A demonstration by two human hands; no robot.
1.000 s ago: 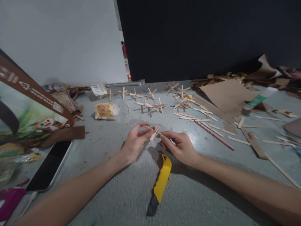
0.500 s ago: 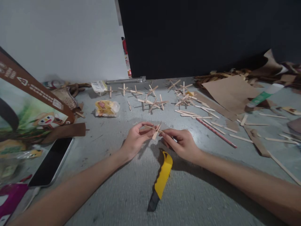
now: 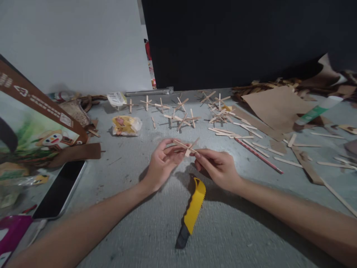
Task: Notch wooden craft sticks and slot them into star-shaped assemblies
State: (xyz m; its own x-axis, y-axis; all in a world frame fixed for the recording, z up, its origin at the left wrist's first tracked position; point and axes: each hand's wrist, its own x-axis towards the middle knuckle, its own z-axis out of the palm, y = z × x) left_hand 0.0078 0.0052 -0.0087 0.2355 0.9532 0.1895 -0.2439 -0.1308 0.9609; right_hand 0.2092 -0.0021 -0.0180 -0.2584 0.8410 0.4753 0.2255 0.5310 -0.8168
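Note:
Between my two hands is a small star of crossed wooden craft sticks [image 3: 190, 147], held above the table. My left hand [image 3: 163, 162] is closed on its left side, fingertips near where the sticks cross. With thumb and forefinger, my right hand [image 3: 217, 165] pinches the end of a stick on the right. Just below my hands lies a yellow utility knife [image 3: 195, 204] with a black end toward me. Beyond them stand several similar stick stars [image 3: 182, 121], and a pile of loose craft sticks [image 3: 223, 132] lies to the right.
At left are a brown printed box [image 3: 55, 126], a black-screened phone [image 3: 60, 190] and a magenta object [image 3: 13, 232]. A yellow wrapped packet [image 3: 126, 125] lies behind my left hand. To the right are a red striped pencil [image 3: 259, 155], brown paper [image 3: 273, 108] and a glue stick [image 3: 318, 110].
The stick star has turned in my fingers, its crossed sticks now at a different slant. Both hands keep their hold and have barely shifted. The view has moved slightly.

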